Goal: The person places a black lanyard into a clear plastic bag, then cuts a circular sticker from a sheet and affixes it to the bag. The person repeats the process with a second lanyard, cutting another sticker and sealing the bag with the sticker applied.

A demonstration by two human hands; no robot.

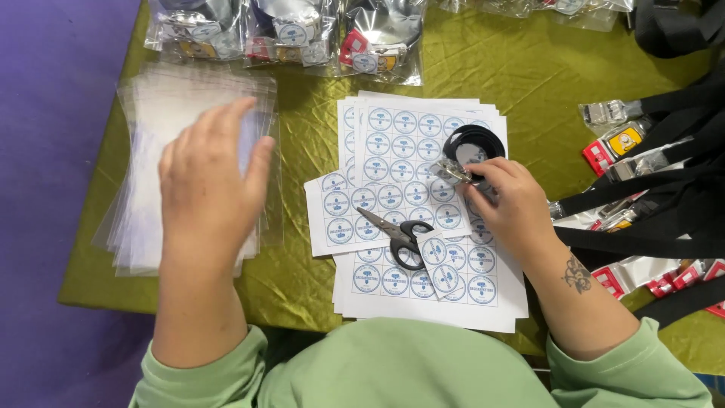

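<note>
My left hand point(208, 185) lies flat, fingers apart, on a stack of clear plastic bags point(151, 159) at the left of the table. My right hand point(510, 204) grips a rolled black belt point(474, 143) with a metal buckle point(451, 172), holding it over sheets of round blue-and-white stickers point(400, 143). Black-handled scissors point(400, 236) rest shut on the sticker sheets, just left of my right hand.
A green cloth point(529, 75) covers the table. Bagged belts point(294, 34) line the far edge. Loose black belts with buckles and red tags point(649, 174) pile up at the right. The purple floor point(45, 151) shows at the left.
</note>
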